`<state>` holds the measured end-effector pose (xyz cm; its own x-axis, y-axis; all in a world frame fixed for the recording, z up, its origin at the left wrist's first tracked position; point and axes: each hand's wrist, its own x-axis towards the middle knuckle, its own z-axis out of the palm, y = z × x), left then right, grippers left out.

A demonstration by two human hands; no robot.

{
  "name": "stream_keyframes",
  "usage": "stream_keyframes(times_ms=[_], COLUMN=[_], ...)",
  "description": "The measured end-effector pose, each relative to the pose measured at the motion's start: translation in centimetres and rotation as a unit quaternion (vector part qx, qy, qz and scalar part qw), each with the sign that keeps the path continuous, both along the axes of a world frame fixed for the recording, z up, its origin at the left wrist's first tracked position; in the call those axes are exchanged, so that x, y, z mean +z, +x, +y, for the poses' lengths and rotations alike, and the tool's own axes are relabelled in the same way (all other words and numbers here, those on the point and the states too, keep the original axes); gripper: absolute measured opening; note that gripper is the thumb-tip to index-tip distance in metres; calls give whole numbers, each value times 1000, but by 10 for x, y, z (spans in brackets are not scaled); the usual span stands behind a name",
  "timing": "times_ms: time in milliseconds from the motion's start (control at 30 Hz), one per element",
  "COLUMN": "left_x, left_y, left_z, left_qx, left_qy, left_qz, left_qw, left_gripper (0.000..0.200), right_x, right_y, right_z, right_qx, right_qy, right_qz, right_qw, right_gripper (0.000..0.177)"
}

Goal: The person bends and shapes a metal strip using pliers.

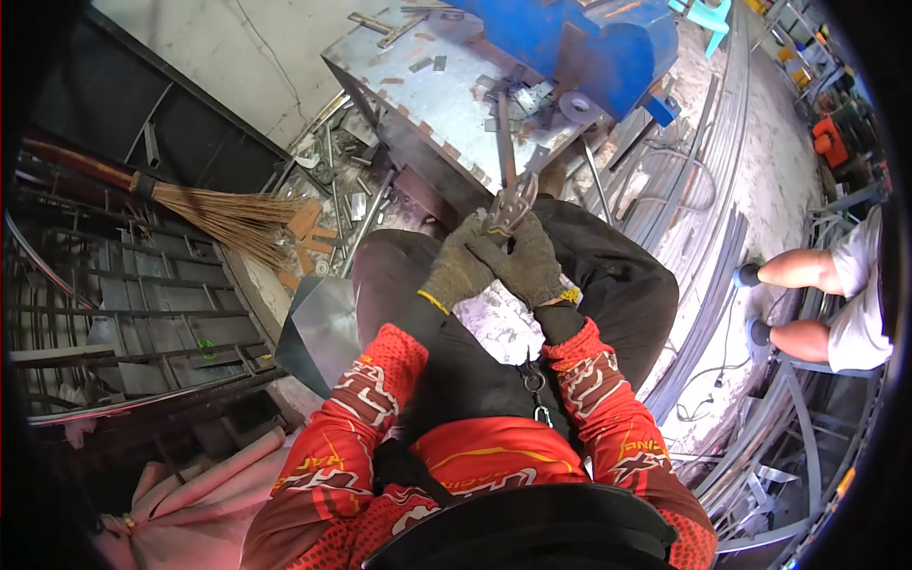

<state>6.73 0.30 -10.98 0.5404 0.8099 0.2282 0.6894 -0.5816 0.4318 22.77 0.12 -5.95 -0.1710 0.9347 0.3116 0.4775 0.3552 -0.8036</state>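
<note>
My left hand [458, 264] and my right hand [524, 260], both in dark knitted work gloves, are close together above my lap. Their fingers are closed around a metal hand tool that looks like locking pliers [514, 203]; its jaw end points away from me, and the gloves hide its lower part. Just beyond, a long hammer-like tool [505, 138] extends over the near edge of the metal worktable [408, 100]. Small metal plates [532, 95] and a round disc [577, 106] lie around its far end.
A blue object [560, 43] stands across the table's far side. Long metal bars [708, 218] cover the floor at right, near another person's legs [803, 271]. At left are a straw broom [223, 209], metal racks [161, 294] and a bent sheet [323, 328].
</note>
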Motion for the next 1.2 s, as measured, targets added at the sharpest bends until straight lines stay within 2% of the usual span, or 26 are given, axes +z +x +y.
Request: stream_keyframes(times_ms=[33, 67, 100, 133, 200, 233, 333, 400, 467, 500, 600, 667, 733, 800, 867, 933, 1000, 1100, 1200], left_x=[1, 4, -2, -3, -2, -1, -1, 3, 9, 7, 11, 23, 17, 5, 10, 14, 17, 34, 27], left_y=[-2, -7, -22, -36, -58, -65, -62, -55, -52, -52, -49, -48, -49, -48, -43, -41, -42, -36, -36], left_z=[0, 4, 7, 14, 31, 33, 23, 21, 17, 18, 18, 14, 12, 8, 4, 1, -2, -7, 0], left_qx=[73, 139, 203, 200, 253, 266, 300, 298, 312, 307, 323, 314, 307, 187, 186, 185, 176, 203, 192], left_qy=[-140, -269, -257, -257, -276, -242, -228, -259, -246, -227, -233, -264, -294, -204, -223, -242, -207, -258, -244], left_qz=[-155, -300, -248, -242, -145, -89, -77, -87, -39, -69, -26, -16, -8, -25, 22, 66, 41, -16, 60], left_qw=[975, 905, 912, 914, 916, 929, 923, 915, 917, 922, 917, 912, 905, 960, 957, 950, 962, 944, 949], left_gripper=[61, 67, 84, 84, 92, 95, 94, 94, 74, 66, 61, 60, 59, 59, 58, 58, 56, 53, 56], right_x=[1, 5, 10, 12, 12, 11, 21, 40, 27, 27, 29, 8, 11, 14, 16, 22, 25, 33, 45], right_y=[5, 12, 17, 23, 34, 37, 46, 46, 45, 41, 37, 38, 39, 37, 32, 29, 28, 22, 2], right_z=[-1, -1, -4, -10, -25, -31, -50, -61, -67, -67, -68, -68, -71, -79, -88, -94, -97, -70, -3], right_qx=[0, 7, 12, 8, -55, -57, -132, -91, -75, -67, -62, -44, -19, 6, 13, 11, 21, 26, 16], right_qy=[2, -33, -69, -69, -27, -32, 7, -242, -225, -229, -292, -230, -225, -221, -301, -316, -227, -204, -156], right_qz=[1, 1, 2, 8, 109, 108, 36, 147, 165, 182, 233, 167, 157, 148, 185, 179, 115, 47, 17], right_qw=[1000, 999, 998, 998, 992, 992, 991, 955, 957, 954, 926, 958, 961, 964, 936, 932, 967, 978, 987], right_gripper=[63, 61, 59, 59, 62, 62, 62, 61, 57, 54, 50, 52, 53, 54, 54, 54, 54, 55, 57])
